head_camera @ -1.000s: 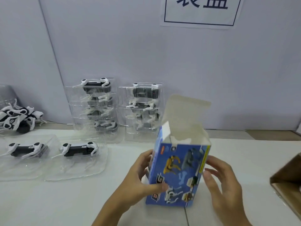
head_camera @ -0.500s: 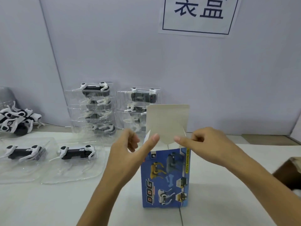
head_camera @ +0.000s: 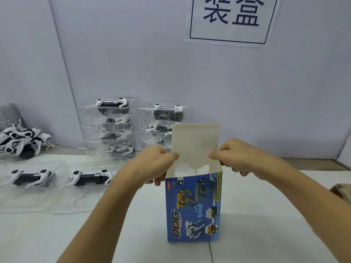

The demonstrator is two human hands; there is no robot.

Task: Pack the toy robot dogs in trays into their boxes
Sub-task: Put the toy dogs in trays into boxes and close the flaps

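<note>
A blue printed toy box (head_camera: 193, 207) stands upright on the white table, its pale top flap (head_camera: 195, 141) raised. My left hand (head_camera: 152, 164) pinches the box's upper left edge by the flap. My right hand (head_camera: 239, 156) pinches the upper right edge. Two clear trays lie flat at the left, each with a black-and-white robot dog: one nearer the box (head_camera: 91, 177), one further left (head_camera: 32, 178). Two stacks of dogs in trays stand against the wall, a left stack (head_camera: 112, 128) and a right stack (head_camera: 165, 120).
Loose robot dogs (head_camera: 20, 141) are piled at the far left by the wall. A brown cardboard carton (head_camera: 341, 190) pokes in at the right edge. A paper sign (head_camera: 231, 19) hangs on the wall behind.
The box, earlier held by its sides with the flap tilted, now stands straight. Both hands moved up to its top edges and pinch beside the raised flap.
</note>
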